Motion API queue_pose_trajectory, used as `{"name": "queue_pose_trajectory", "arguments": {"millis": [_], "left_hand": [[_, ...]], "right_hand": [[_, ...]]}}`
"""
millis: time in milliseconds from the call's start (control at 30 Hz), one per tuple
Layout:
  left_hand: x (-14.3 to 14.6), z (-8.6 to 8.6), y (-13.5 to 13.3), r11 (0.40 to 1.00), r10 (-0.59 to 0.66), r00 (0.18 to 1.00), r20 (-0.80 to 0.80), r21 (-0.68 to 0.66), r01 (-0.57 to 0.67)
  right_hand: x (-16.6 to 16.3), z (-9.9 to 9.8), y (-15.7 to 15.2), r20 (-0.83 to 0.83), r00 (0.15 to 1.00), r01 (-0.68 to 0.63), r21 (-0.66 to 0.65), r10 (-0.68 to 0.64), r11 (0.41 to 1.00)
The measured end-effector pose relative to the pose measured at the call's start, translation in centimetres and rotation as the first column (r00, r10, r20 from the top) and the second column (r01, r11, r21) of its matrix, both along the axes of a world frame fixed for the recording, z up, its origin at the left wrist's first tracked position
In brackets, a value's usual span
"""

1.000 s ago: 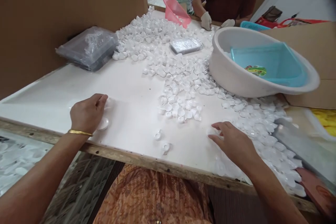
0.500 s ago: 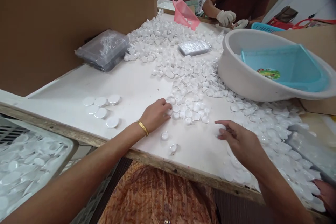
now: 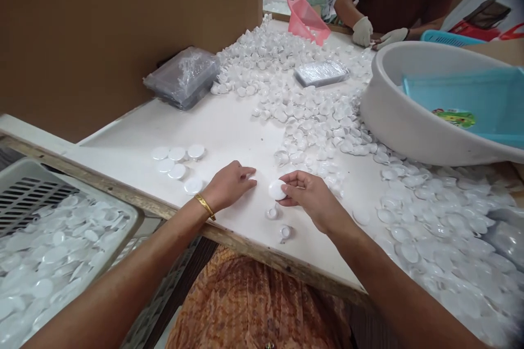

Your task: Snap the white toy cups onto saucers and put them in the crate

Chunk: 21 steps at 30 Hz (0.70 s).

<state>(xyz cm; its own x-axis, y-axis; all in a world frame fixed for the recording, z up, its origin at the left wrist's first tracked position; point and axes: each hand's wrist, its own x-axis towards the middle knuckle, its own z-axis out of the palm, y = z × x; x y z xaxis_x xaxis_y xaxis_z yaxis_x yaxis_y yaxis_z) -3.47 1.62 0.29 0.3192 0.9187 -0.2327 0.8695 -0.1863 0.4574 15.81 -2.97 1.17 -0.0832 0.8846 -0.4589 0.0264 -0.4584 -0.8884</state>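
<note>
My right hand point(image 3: 311, 199) pinches a round white cap point(image 3: 277, 190) just above the white table point(image 3: 229, 125). My left hand point(image 3: 227, 185), with a gold bangle at the wrist, is curled close to that cap, its fingertips almost touching it; whether it holds a small piece I cannot make out. Two small white inserts point(image 3: 271, 211) lie on the table just below the hands. A small group of finished flat caps point(image 3: 177, 162) lies to the left. A big heap of small white parts point(image 3: 303, 120) spreads across the middle and right of the table.
A grey crate point(image 3: 49, 240) full of white caps sits low at left. A white basin point(image 3: 413, 120) holds a blue tray at right. A plastic-wrapped bundle point(image 3: 182, 76) lies by the cardboard wall. Another person's gloved hands point(image 3: 364, 30) work at the far end by a pink scoop point(image 3: 307, 19).
My left hand came from the heap toward the centre. My right hand lifted a white cap from the right pile and brought it left to meet the left hand. The view shifted left.
</note>
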Motion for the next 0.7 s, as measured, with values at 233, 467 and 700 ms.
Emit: {"name": "queue_pose_trajectory", "arguments": {"millis": [233,467,700], "left_hand": [[-1.8,-0.3,-0.1,0.987,0.158,0.968,0.195,-0.059,-0.15],[-1.5,-0.7,-0.5,0.982,0.188,0.938,0.292,-0.088,-0.17],[-0.4,-0.6,-0.1,0.982,0.148,0.972,0.184,0.091,-0.167]], "right_hand": [[-3.4,-0.2,2.3,0.071,0.997,-0.036,0.017,0.034,0.999],[-5.1,-1.2,3.9,0.041,0.999,0.008,-0.029,-0.007,1.0],[-5.6,-1.6,4.2,0.072,0.997,-0.001,-0.089,0.008,0.996]]}}
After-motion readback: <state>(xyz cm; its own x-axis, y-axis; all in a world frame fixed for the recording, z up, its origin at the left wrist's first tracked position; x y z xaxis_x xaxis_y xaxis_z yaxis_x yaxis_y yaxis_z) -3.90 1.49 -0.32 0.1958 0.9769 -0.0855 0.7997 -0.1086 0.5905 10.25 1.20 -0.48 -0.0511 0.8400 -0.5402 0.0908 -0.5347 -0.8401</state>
